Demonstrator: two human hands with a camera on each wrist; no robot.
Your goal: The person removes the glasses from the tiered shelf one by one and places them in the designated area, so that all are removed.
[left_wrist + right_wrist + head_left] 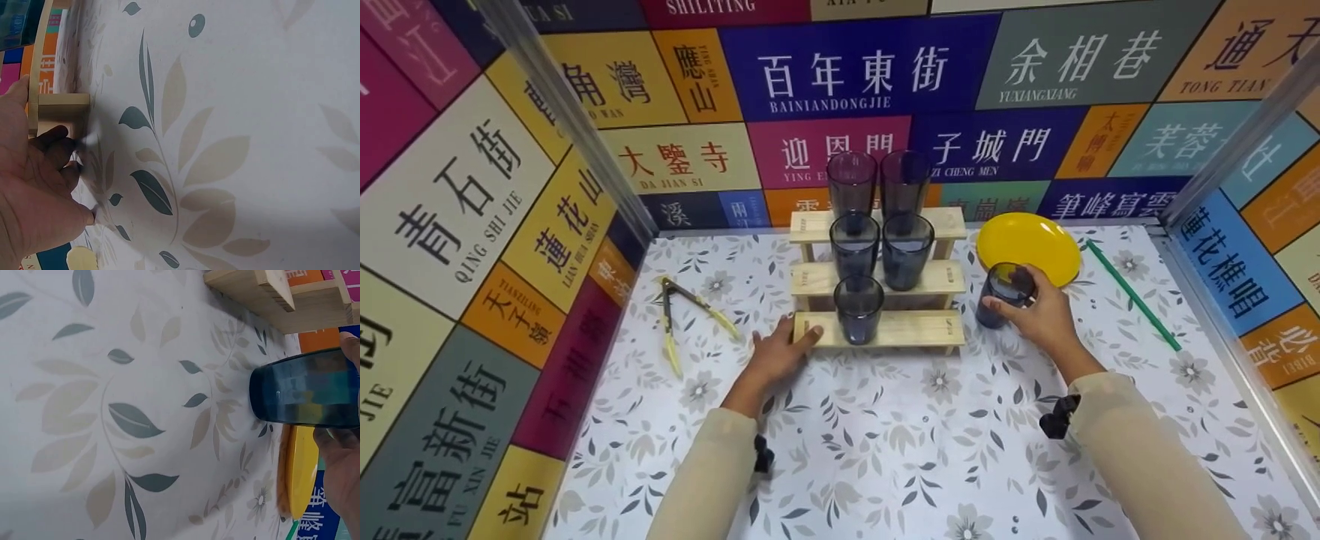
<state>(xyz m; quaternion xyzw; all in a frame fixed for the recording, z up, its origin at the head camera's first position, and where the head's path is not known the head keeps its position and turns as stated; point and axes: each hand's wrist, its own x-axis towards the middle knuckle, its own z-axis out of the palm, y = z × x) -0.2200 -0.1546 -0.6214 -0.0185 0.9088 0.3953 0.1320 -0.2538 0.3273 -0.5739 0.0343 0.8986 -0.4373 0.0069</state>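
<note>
In the head view, the right hand (pixel 1046 311) has its grip curled round the upper part of a dark glass (pixel 992 311), which is to the right of the wooden stand (pixel 947 277) and just on the near side of the yellow plate (pixel 1031 236); this high hold probably keeps the fingers away from the base. The glass has its mouth up and its long axis about vertical. The left hand (pixel 780 349) pinches the stand's left near end, thumb on top, I think for steadiness, because five other glasses (pixel 855 251) are upright on its three steps. In the left wrist view, its fingers bend beside that end; how firmly they press, I cannot tell. In the right wrist view, the base points toward the table (pixel 169 506), but whether it touches, I cannot tell.
</note>
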